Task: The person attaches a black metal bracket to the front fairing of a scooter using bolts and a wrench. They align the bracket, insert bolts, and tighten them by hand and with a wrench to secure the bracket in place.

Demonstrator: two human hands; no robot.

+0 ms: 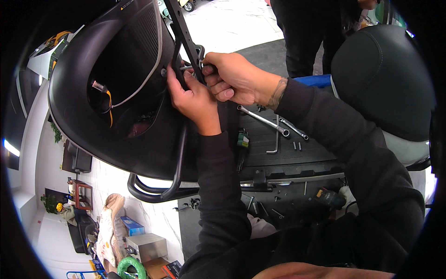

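A black metal bar with holes along it rises beside the black front panel of a scooter. My left hand is closed around the lower part of this bar, thumb and fingers on either side. Against the bar's right side, my right hand has its fingers curled in a pinch by a small shiny metal part; what exactly they hold is hidden. A bolt head shows just left of my left fingertips. A grey cable runs down the panel, near a connector with orange wires.
On the footboard lie a large ring wrench, a smaller wrench, a hex key and small metal pins. Bolts lie on the dark mat below, by a power tool. The black seat is right. A person stands beyond.
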